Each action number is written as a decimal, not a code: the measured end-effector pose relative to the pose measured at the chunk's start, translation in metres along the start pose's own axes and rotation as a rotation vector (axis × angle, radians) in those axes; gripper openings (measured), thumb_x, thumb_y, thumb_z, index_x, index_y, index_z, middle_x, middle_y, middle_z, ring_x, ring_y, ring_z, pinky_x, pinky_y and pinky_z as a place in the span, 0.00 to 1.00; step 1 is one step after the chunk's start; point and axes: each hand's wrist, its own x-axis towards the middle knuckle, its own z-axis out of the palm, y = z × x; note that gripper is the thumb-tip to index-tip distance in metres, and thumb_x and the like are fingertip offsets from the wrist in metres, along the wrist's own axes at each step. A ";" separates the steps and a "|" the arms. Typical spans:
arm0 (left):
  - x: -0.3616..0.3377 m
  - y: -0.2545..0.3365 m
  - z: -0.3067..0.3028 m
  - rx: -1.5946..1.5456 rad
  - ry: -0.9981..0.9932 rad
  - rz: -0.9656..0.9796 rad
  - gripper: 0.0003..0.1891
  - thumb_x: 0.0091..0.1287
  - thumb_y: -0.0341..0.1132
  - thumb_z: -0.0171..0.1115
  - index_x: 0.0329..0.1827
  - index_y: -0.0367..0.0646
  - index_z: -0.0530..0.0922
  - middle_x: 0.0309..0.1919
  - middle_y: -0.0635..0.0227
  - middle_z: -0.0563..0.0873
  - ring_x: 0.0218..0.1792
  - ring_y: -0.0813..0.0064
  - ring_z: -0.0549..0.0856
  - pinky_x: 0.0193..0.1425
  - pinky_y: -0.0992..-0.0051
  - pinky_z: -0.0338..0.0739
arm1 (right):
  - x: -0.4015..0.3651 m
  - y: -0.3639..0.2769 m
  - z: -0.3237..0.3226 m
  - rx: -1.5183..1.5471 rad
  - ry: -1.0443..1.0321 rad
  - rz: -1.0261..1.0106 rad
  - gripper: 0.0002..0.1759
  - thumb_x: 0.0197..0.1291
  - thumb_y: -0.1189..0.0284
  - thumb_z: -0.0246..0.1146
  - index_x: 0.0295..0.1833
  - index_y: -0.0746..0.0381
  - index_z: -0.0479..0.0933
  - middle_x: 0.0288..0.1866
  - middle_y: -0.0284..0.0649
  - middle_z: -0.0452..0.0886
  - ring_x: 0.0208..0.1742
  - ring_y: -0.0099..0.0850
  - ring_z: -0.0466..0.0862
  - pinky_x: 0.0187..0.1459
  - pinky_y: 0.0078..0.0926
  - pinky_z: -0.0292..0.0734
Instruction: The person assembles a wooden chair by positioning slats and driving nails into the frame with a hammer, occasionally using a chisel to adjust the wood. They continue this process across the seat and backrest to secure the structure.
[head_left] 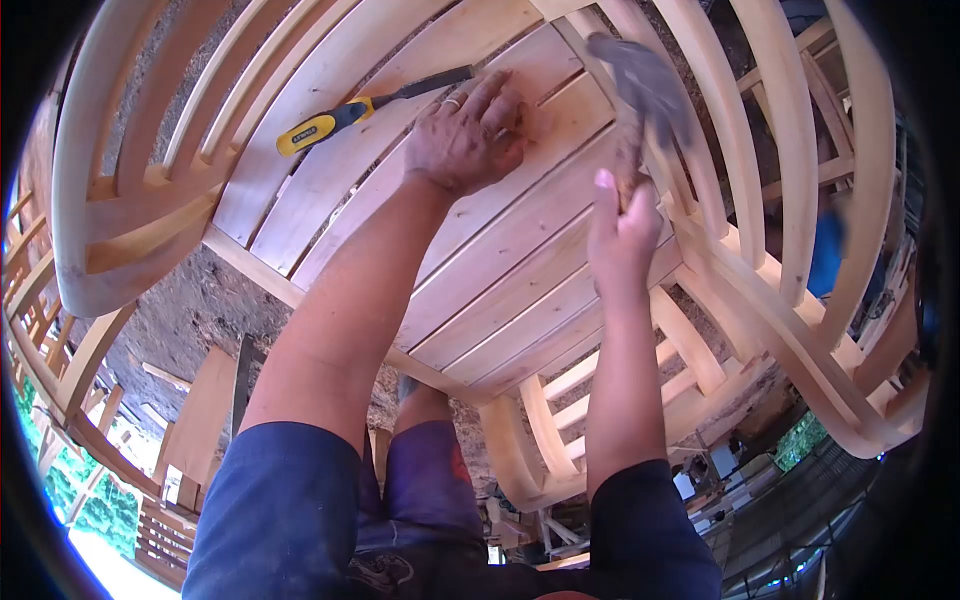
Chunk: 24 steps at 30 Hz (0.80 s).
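Note:
My right hand (626, 232) is closed around the wooden handle of a hammer (650, 85); its dark head is smeared by motion above the edge of the slatted seat. My left hand (468, 138), with a ring on one finger, rests on the wooden slats (500, 245). Its fingers are curled in toward the thumb, and whatever they pinch is hidden. Beside that hand lies a chisel (325, 128) with a yellow and black handle, its dark blade pointing toward the fingers.
Curved wooden spindles (215, 90) rise at the left of the seat, and more bent slats (745, 130) stand at the right. Other wooden furniture frames (85, 370) surround the work. A loose board (200, 415) leans at the lower left. Bare ground (190, 310) shows below.

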 end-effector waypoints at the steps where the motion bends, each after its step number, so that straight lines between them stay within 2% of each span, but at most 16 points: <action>1: 0.000 0.000 0.000 0.014 -0.019 -0.013 0.30 0.68 0.56 0.68 0.71 0.59 0.74 0.82 0.72 0.71 0.65 0.55 0.86 0.69 0.56 0.81 | 0.005 0.003 0.003 -0.035 -0.034 0.024 0.19 0.77 0.60 0.66 0.48 0.68 0.77 0.31 0.55 0.82 0.34 0.56 0.85 0.39 0.47 0.78; 3: -0.001 0.002 0.003 0.029 -0.043 -0.026 0.31 0.68 0.57 0.67 0.72 0.60 0.73 0.82 0.72 0.70 0.67 0.54 0.85 0.70 0.56 0.81 | 0.012 0.008 0.003 -0.113 -0.104 0.072 0.19 0.76 0.59 0.66 0.48 0.68 0.77 0.31 0.56 0.82 0.34 0.56 0.85 0.39 0.48 0.78; 4: 0.001 0.000 0.003 0.040 -0.037 -0.026 0.32 0.69 0.57 0.66 0.73 0.60 0.72 0.82 0.73 0.70 0.67 0.53 0.84 0.70 0.56 0.81 | 0.013 -0.017 -0.007 -0.062 -0.096 0.175 0.18 0.76 0.60 0.68 0.47 0.67 0.78 0.30 0.51 0.83 0.30 0.48 0.85 0.37 0.44 0.79; 6: -0.002 0.002 0.004 0.050 -0.045 -0.032 0.32 0.69 0.58 0.66 0.74 0.60 0.72 0.82 0.73 0.71 0.68 0.52 0.84 0.70 0.55 0.81 | 0.002 -0.021 -0.017 0.119 0.020 0.030 0.20 0.79 0.59 0.64 0.43 0.67 0.77 0.29 0.42 0.80 0.30 0.34 0.80 0.36 0.34 0.78; 9: -0.003 0.001 0.003 0.068 -0.033 -0.035 0.32 0.70 0.59 0.65 0.75 0.60 0.72 0.82 0.74 0.71 0.67 0.51 0.84 0.69 0.55 0.81 | 0.000 -0.022 -0.027 0.276 0.130 -0.339 0.20 0.82 0.59 0.60 0.39 0.64 0.75 0.28 0.34 0.76 0.27 0.21 0.75 0.33 0.21 0.76; 10: -0.004 0.001 0.004 0.077 -0.022 -0.028 0.32 0.70 0.59 0.65 0.74 0.60 0.72 0.82 0.75 0.71 0.67 0.51 0.84 0.69 0.54 0.81 | -0.002 -0.007 -0.028 0.295 0.029 -0.271 0.16 0.79 0.62 0.63 0.43 0.65 0.77 0.30 0.40 0.80 0.28 0.30 0.80 0.35 0.29 0.78; 12: -0.004 0.000 0.004 0.076 -0.033 -0.029 0.32 0.70 0.60 0.65 0.74 0.60 0.72 0.82 0.75 0.71 0.66 0.51 0.84 0.69 0.54 0.82 | 0.001 0.013 -0.014 0.187 0.028 -0.228 0.14 0.76 0.65 0.66 0.47 0.67 0.78 0.30 0.48 0.84 0.30 0.43 0.84 0.37 0.39 0.79; 13: -0.002 0.000 0.002 0.068 -0.056 -0.039 0.32 0.70 0.60 0.65 0.74 0.60 0.72 0.82 0.75 0.71 0.66 0.51 0.85 0.68 0.54 0.82 | 0.011 0.011 0.004 0.063 0.129 -0.253 0.15 0.76 0.64 0.66 0.47 0.68 0.78 0.30 0.50 0.83 0.30 0.46 0.84 0.37 0.42 0.78; 14: -0.002 0.002 0.001 0.055 -0.081 -0.046 0.32 0.69 0.60 0.65 0.73 0.60 0.72 0.82 0.75 0.71 0.66 0.51 0.85 0.68 0.53 0.82 | 0.016 0.026 0.007 -0.131 -0.080 -0.043 0.17 0.76 0.62 0.67 0.47 0.69 0.78 0.30 0.51 0.84 0.30 0.49 0.84 0.37 0.44 0.78; 17: -0.003 -0.007 0.012 0.035 0.031 0.046 0.31 0.69 0.60 0.65 0.72 0.60 0.73 0.82 0.75 0.71 0.65 0.52 0.85 0.66 0.53 0.83 | 0.016 0.008 0.002 0.001 -0.007 -0.003 0.18 0.76 0.61 0.67 0.46 0.69 0.78 0.29 0.50 0.83 0.30 0.46 0.84 0.37 0.42 0.79; 18: -0.004 -0.004 0.011 0.057 -0.038 -0.010 0.31 0.69 0.61 0.64 0.72 0.61 0.73 0.82 0.77 0.71 0.64 0.52 0.86 0.65 0.53 0.84 | 0.008 0.002 -0.001 0.137 0.050 0.049 0.18 0.76 0.62 0.67 0.44 0.68 0.78 0.29 0.47 0.83 0.29 0.40 0.84 0.36 0.38 0.79; 21: -0.003 -0.002 0.009 0.081 -0.001 -0.012 0.32 0.70 0.62 0.63 0.73 0.61 0.73 0.82 0.79 0.70 0.63 0.51 0.86 0.65 0.53 0.84 | -0.003 -0.003 -0.015 0.351 0.150 -0.276 0.13 0.76 0.67 0.66 0.41 0.66 0.77 0.27 0.38 0.80 0.27 0.29 0.78 0.33 0.28 0.74; 22: -0.003 -0.001 0.007 0.083 -0.017 -0.023 0.32 0.70 0.63 0.63 0.74 0.62 0.72 0.82 0.79 0.70 0.64 0.51 0.86 0.65 0.53 0.84 | -0.002 0.003 -0.013 0.381 0.096 -0.293 0.13 0.78 0.68 0.64 0.41 0.66 0.77 0.24 0.40 0.77 0.25 0.31 0.75 0.31 0.26 0.72; 24: -0.003 0.001 0.004 0.088 -0.048 -0.045 0.33 0.71 0.64 0.62 0.75 0.62 0.71 0.83 0.79 0.69 0.66 0.52 0.85 0.67 0.53 0.83 | 0.010 0.029 -0.003 -0.046 -0.056 -0.191 0.14 0.79 0.65 0.63 0.44 0.65 0.78 0.25 0.49 0.79 0.27 0.44 0.82 0.33 0.37 0.76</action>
